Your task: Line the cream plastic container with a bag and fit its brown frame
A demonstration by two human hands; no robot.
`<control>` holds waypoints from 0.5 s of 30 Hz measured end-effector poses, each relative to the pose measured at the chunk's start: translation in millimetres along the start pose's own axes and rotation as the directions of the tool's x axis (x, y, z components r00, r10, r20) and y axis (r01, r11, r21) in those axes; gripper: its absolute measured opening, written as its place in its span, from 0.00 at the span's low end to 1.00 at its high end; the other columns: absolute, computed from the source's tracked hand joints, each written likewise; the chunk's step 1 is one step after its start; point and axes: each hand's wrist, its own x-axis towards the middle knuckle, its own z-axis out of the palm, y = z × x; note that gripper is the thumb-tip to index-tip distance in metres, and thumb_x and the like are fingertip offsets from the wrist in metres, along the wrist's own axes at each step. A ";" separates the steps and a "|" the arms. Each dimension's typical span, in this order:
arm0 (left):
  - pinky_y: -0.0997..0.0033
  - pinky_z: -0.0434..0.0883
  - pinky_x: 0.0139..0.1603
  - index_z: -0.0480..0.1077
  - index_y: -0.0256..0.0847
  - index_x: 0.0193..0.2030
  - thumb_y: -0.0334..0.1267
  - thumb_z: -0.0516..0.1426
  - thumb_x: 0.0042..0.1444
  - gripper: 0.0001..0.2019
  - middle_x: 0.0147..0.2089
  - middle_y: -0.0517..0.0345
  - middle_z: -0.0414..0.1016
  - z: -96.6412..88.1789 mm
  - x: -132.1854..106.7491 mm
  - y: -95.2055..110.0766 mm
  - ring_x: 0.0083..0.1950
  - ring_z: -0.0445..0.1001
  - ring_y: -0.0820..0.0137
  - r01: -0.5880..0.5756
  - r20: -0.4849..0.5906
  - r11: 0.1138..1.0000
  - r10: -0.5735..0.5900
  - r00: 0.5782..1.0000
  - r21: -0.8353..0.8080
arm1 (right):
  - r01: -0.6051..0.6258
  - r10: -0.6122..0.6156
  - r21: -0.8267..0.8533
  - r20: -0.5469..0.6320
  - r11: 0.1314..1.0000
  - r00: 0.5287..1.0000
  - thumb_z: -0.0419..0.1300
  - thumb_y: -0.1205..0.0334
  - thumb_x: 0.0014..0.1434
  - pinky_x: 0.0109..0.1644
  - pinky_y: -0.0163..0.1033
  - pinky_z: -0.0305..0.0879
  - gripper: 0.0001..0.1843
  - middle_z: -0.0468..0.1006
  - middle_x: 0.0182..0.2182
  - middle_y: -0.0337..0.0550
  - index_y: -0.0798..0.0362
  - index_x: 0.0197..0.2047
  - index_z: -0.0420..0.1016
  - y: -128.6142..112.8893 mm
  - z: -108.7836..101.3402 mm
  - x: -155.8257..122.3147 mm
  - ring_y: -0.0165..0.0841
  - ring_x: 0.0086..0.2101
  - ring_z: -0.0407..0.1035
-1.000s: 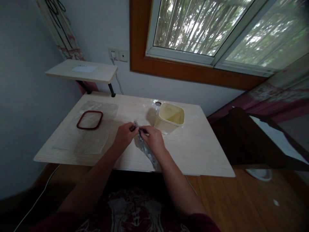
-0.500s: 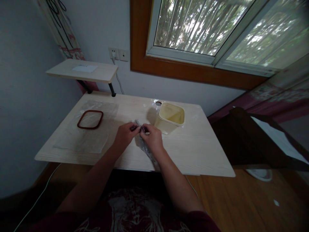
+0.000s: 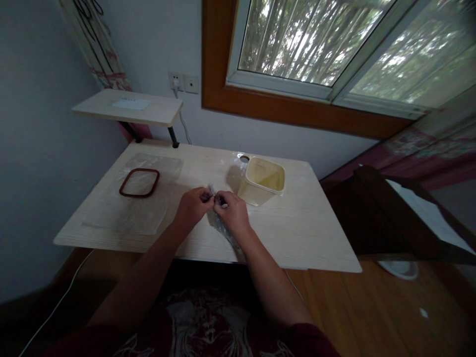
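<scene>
Over the middle of the desk, my left hand point(image 3: 192, 204) and my right hand point(image 3: 233, 209) meet fingertip to fingertip. Both are closed in a pinch on a crumpled clear plastic bag point(image 3: 224, 229), which trails down under my right wrist toward the desk's front edge. My fingers hide most of the pinched part, so its detail cannot be made out. Just behind my right hand stands a pale yellow, square plastic container point(image 3: 256, 191) without a lid. Off to the left, a dark red square ring point(image 3: 139, 195) lies on a flat clear plastic sheet point(image 3: 145, 218).
The light wooden desk point(image 3: 305, 228) has a raised shelf point(image 3: 163, 114) at back left, with a paper point(image 3: 131, 103) on it. A cable hole point(image 3: 244, 158) sits behind the container. Dark furniture point(image 3: 386, 218) with papers stands at the right.
My hands shift very slightly left, still pinching the plastic bag. The container, ring and sheet stay where they were.
</scene>
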 end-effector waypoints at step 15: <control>0.67 0.77 0.48 0.75 0.40 0.33 0.29 0.61 0.52 0.03 0.42 0.52 0.77 -6.2 4.6 0.1 0.44 0.78 0.68 -0.153 -0.040 0.969 0.149 0.988 -0.194 | -0.037 0.048 0.210 -0.050 0.977 0.998 0.60 0.66 0.54 0.41 0.37 0.72 0.10 0.81 0.33 0.41 0.50 0.40 0.80 6.8 -4.0 -5.0 0.34 0.33 0.75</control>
